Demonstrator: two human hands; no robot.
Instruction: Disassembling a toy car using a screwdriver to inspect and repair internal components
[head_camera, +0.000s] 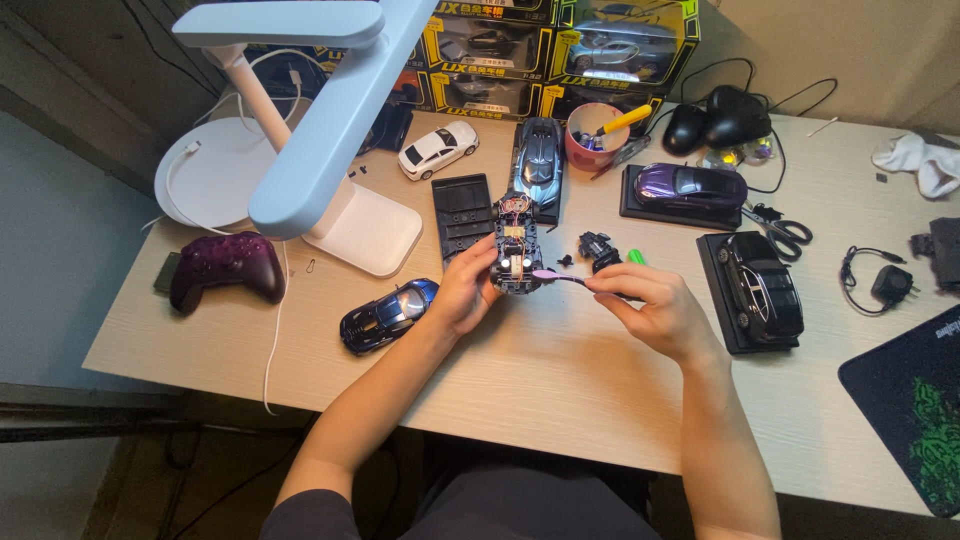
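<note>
My left hand (462, 292) grips the near left side of an opened toy car chassis (517, 243), whose wiring and small lit parts show on top. My right hand (652, 306) pinches a thin purple tool (556, 275); its tip touches the chassis's near end. A small black part (598, 248) and a green bit (635, 257) lie just beyond my right fingers. A black base plate (461, 210) rests left of the chassis.
Around lie a blue toy car (387, 315), a white car (438, 148), a dark car body (538, 156), a purple car (690, 186) and a black car (762, 287) on stands. A white desk lamp (330, 130), purple game controller (225, 267), scissors (782, 231) and red cup (592, 135) stand nearby.
</note>
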